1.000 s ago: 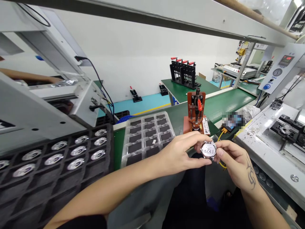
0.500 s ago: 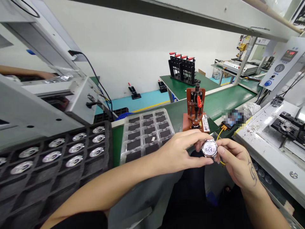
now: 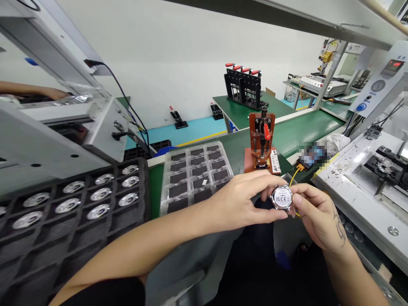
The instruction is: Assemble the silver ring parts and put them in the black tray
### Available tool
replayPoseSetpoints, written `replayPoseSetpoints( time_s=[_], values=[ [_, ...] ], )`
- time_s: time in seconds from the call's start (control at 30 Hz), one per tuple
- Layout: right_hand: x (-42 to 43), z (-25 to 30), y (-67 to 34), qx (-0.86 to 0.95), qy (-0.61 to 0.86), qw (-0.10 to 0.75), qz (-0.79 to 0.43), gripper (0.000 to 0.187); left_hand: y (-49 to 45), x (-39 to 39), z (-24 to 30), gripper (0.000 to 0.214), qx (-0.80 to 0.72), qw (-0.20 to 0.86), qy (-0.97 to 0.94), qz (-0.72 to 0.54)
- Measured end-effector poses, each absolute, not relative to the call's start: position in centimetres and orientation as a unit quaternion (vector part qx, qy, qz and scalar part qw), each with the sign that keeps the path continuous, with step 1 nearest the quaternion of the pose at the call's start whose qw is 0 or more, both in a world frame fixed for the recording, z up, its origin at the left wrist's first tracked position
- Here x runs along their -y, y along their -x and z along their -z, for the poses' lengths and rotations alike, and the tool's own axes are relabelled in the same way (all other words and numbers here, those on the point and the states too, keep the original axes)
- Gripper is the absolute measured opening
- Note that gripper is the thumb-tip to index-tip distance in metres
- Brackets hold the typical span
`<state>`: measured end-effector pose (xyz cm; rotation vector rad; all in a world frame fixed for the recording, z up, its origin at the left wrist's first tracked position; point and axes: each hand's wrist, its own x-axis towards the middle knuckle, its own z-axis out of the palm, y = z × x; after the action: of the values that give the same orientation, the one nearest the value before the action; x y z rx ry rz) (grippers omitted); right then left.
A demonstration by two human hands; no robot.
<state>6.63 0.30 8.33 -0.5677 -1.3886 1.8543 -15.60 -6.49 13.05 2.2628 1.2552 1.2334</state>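
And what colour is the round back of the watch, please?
The watch back is whitish with dark print; the head view shows it.

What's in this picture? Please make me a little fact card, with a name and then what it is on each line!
Left grip: holds a round silver metal watch case between thumb and fingers
Right grip: thumb and fingers at the case's other side
Showing on case: white printed back with "CE"
Far left: black tray with slanted pockets, some holding shiny silver discs
Middle: clear plastic tray with dark compartments, small white piece on it
Beyond the case: reddish-brown clamp stand with red handle
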Motion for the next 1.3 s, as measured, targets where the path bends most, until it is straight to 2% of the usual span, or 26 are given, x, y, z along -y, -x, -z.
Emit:
replayPoseSetpoints(
  time_s=[0.7,1.1,1.3],
  values=[
    [-0.6,-7.2,-7.1,0.568,0.237,0.365,-0.699,0.018,15.7,6.5,-13.7,0.040,-0.450,0.140,-0.798,-0.376],
    [-0.2,-6.8,-7.3,0.597,0.242,0.386,-0.661,0.017,15.4,6.3,-12.7,0.042,-0.401,0.093,-0.812,-0.413],
    [-0.4,-6.6,-7.4,0.603,0.248,0.389,-0.651,0.019,15.4,6.3,-12.7,0.042,-0.416,0.102,-0.810,-0.401]
  ],
)
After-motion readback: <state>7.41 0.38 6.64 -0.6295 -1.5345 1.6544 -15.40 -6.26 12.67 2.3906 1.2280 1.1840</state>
